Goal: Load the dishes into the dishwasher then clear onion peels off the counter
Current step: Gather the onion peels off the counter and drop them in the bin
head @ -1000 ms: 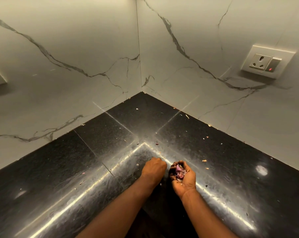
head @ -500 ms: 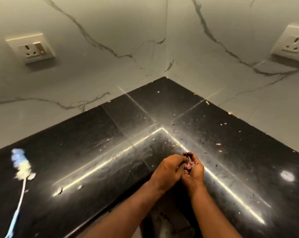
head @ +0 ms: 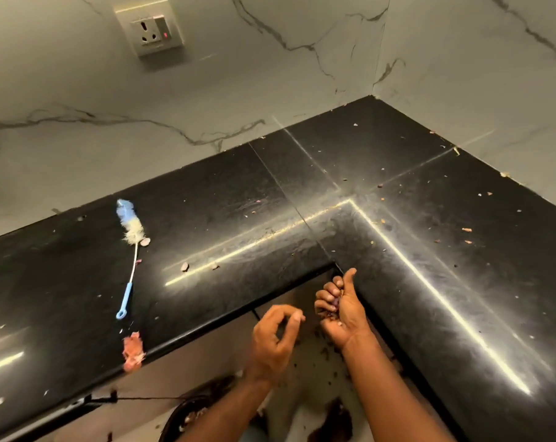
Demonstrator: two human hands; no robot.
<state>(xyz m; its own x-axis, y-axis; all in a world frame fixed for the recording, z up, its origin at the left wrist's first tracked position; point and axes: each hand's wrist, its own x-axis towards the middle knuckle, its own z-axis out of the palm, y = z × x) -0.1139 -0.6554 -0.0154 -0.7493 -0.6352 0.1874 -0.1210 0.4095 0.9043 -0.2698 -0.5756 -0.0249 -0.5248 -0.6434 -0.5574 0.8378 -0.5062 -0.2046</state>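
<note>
My right hand (head: 340, 309) is cupped with its fingers curled round a small heap of purple onion peels (head: 335, 303), held just off the inner corner of the black counter (head: 429, 282). Beside it to the left, my left hand (head: 275, 338) hangs over the floor with loosely curled fingers and holds nothing. A larger pink onion peel (head: 132, 349) lies at the counter's front edge on the left. Small peel bits (head: 466, 230) are scattered over the right part of the counter, and two more (head: 184, 267) lie near the middle.
A blue and white bottle brush (head: 130, 250) lies on the left part of the counter. A wall socket (head: 152, 30) sits on the marble backsplash. Below the counter edge a dark round bin (head: 187, 416) shows on a floor speckled with debris.
Both hands have drawn back from the counter corner to beyond its edge. My left hand has come away from my right. The view has swung left, bringing the brush and big peel into sight.
</note>
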